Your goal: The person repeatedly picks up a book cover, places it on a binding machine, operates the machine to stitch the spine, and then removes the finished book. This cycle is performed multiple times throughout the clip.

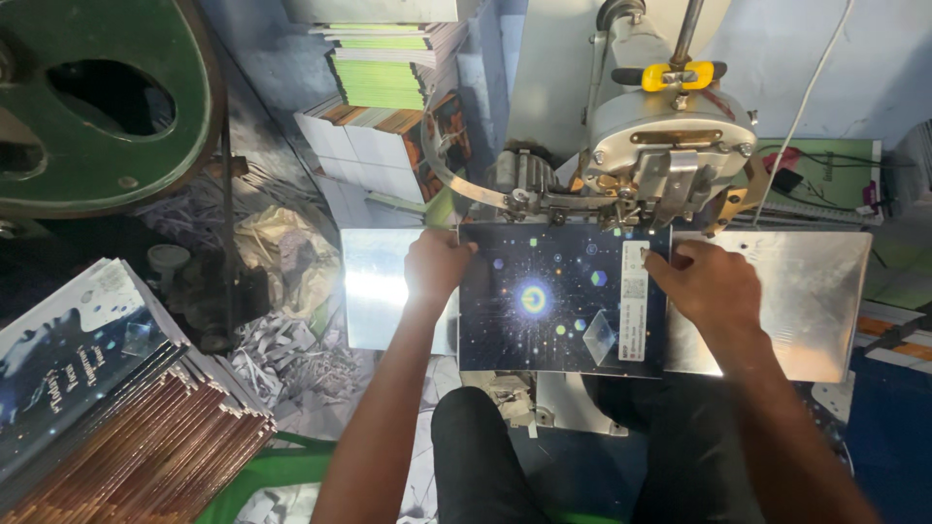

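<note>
The left hand [439, 267] gripped the left edge of a dark booklet [553, 301], its fingers curled over the upper corner and pinching the cover. The right hand [707, 281] lay on the booklet's right side, fingers bent and pressed down on the cover beside a white label strip [633, 301]; the fingertips pointed toward the top edge. The booklet lay flat on a shiny metal table [815, 291], stretched between both sets of fingers, its cover dark blue with a glowing ring and small coloured dots. Its top edge sat just under the head of a grey stitching machine [665, 146], directly beyond the fingertips of both hands. A curved metal arm [456, 180] reached out past the left fingers. Well behind the left fingers stood a pile of green and white booklets [383, 78]. Far to the outside of the left fingers, lower down, rested a slanted stack of booklets [107, 408] with the same dark cover, and above it a large green wheel [107, 107].
</note>
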